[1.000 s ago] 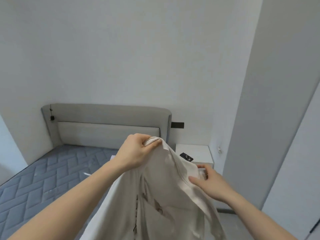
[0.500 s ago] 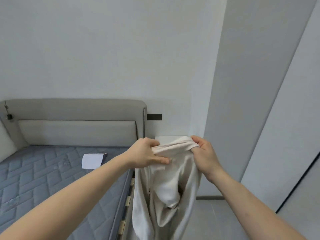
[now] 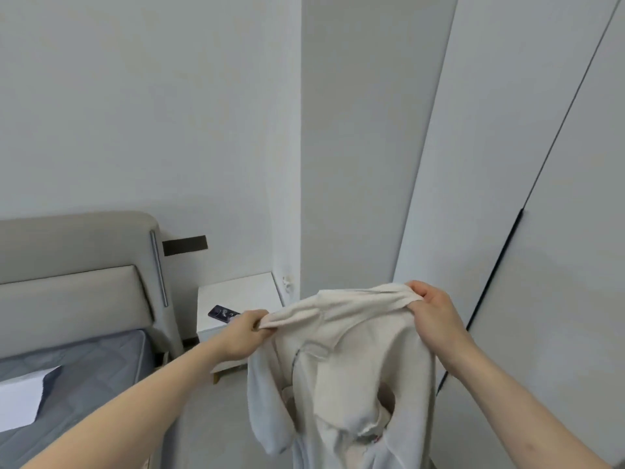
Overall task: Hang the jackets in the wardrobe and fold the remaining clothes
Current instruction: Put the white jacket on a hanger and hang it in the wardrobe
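Two bare hands hold up a cream jacket (image 3: 351, 360) in the air, above the floor. The left hand (image 3: 245, 335) has its fingers curled tight on one top end of the jacket. The right hand (image 3: 431, 311) has its fingers bunched on the other top end, a bit higher up. The top edge is pulled straight between the two hands, and the rest of the jacket hangs down loose, with a sleeve drooping on the left side.

Just behind the jacket and the right hand stand the tall white wardrobe doors (image 3: 541, 231). They look closed, with a dark line between them. A plain wall (image 3: 135, 113) fills the back.

A small white nightstand (image 3: 236, 299) sits in the corner, between the bed and the wardrobe. A dark phone (image 3: 221, 313) lies near its front edge, just beside the left hand.

On the left is a bed with a grey headboard (image 3: 77, 265) and a blue-grey mattress (image 3: 84, 374). A white paper (image 3: 23, 401) lies near the mattress's left edge.
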`<state>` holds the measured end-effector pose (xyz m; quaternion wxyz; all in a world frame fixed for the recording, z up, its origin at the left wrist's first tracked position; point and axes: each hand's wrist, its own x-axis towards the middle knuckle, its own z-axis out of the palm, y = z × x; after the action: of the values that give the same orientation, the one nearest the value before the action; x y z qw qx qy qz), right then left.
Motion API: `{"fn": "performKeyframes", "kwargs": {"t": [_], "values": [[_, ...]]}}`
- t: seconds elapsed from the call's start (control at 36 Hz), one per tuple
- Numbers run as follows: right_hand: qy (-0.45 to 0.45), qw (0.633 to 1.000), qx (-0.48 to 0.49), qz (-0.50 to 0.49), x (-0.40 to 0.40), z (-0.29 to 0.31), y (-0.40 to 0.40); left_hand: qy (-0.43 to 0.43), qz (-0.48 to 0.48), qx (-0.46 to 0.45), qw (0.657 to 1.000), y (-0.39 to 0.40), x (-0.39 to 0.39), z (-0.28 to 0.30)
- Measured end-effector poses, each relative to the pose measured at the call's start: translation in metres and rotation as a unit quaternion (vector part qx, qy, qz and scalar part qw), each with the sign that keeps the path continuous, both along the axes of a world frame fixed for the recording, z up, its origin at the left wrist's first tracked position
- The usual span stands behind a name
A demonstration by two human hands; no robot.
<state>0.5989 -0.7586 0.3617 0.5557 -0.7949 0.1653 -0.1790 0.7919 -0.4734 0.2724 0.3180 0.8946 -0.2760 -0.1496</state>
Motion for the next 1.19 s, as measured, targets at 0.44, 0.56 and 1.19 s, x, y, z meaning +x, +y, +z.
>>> {"fn": "performKeyframes", "kwargs": {"t": [0.44,0.56,1.19], "values": [[0.193,0.967,-0.069,-0.15,0.018,-0.049,-0.162,-0.118,-0.179,-0.122,0.969,-0.216,0.088,0.143],[0.226,0.966,-0.065,-0.105,0.022,-0.042,-0.198,-0.132,-0.205,-0.105,0.964,-0.265,0.085,0.156],[0.064,0.962,-0.052,-0.261,0.116,-0.041,-0.353,-0.227,-0.185,-0.037,0.955,-0.375,0.112,0.142]]}}
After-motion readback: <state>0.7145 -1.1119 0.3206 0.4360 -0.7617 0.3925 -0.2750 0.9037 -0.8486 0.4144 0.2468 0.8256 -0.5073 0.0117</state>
